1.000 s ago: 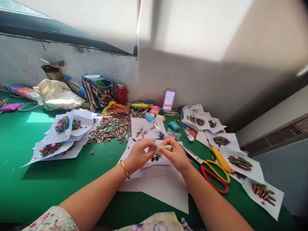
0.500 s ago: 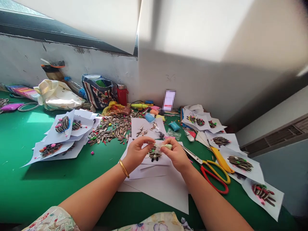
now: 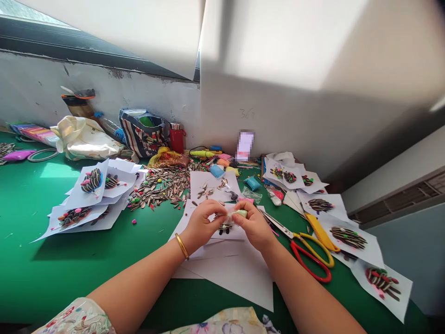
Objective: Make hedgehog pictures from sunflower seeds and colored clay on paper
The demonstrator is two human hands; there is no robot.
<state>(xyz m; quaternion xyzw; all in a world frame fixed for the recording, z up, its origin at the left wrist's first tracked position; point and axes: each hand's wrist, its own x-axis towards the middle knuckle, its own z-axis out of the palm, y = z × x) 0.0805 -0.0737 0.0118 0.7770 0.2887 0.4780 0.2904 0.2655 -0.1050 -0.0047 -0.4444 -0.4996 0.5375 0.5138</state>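
Centre of frame: your left hand (image 3: 200,226) and right hand (image 3: 256,228) are near each other, palms turned inward. Your right thumb and fingers pinch a small pale green packet (image 3: 241,213); your left thumb and fingertips pinch its clear wrap (image 3: 230,217), which spans the gap between the hands. The packet lies against your right fingers, above a paper bearing a seed figure (image 3: 225,229), partly hidden by your left hand. A bangle (image 3: 181,246) circles your left wrist.

Just above the hands, a sheet (image 3: 196,178) carries loose seeds; a heap of seeds (image 3: 167,185) spreads to its left, with a blue packet (image 3: 217,171) near its upper edge. Below the hands, plain paper (image 3: 243,273) overlaps the green table (image 3: 31,199).

Right of centre, scissors (image 3: 299,246) lie with blades pointing to your right hand, beside a yellow cutter (image 3: 318,229). Finished-looking cards (image 3: 347,239) line the right side; more cards (image 3: 88,204) are stacked at left. Upper left: a striped bag (image 3: 142,134) stands beside a red flask (image 3: 177,139).
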